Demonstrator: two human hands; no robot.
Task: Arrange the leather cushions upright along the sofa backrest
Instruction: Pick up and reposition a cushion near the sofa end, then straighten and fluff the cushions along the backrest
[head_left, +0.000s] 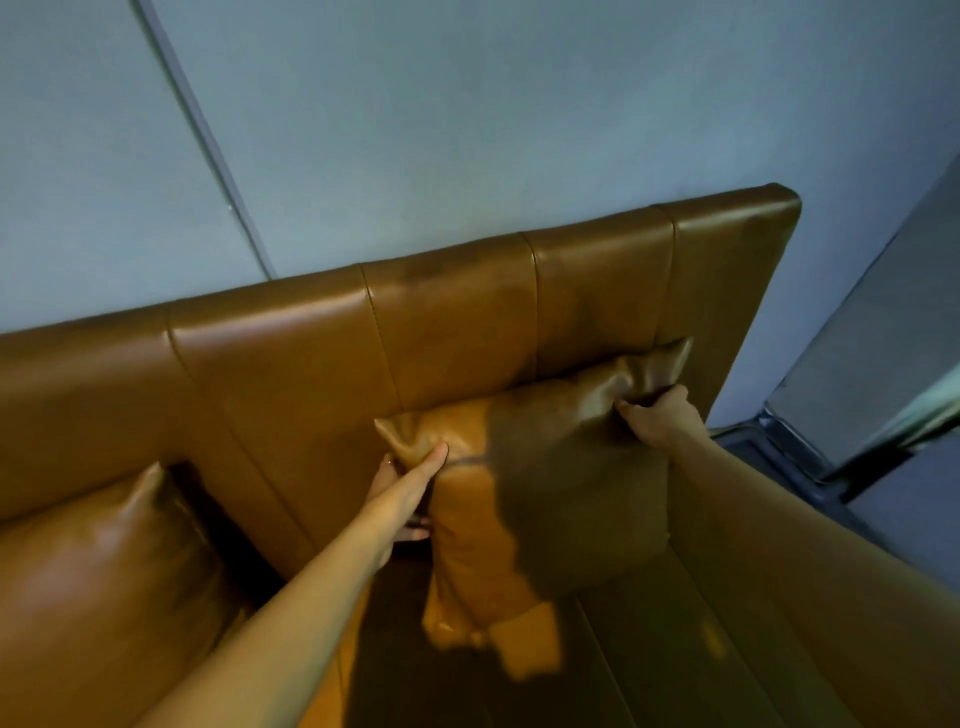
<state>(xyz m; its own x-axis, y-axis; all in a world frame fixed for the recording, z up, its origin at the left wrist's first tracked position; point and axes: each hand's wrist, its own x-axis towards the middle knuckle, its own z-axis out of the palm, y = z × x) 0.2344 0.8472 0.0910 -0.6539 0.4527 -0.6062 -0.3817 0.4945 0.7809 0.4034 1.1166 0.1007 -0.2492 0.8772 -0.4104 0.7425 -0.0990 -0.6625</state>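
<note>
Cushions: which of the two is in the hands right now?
The right-hand cushion, near the sofa's end: left hand and right hand pinch its top corners. The other cushion sits untouched at far left.

A plain pale blue-grey wall (467, 114) crossed by one thin seam (202, 130).

Single head view — tilted, close above the sofa backrest (441, 332), facing 12 o'clock toward the wall (467, 104).

Both bare arms stretched forward. Left hand (402, 493) closed in a pinch, thumb on top, fingers curled underneath. Right hand (657, 418) clenched in a fist, wrist angled up and forearm extended.
</note>
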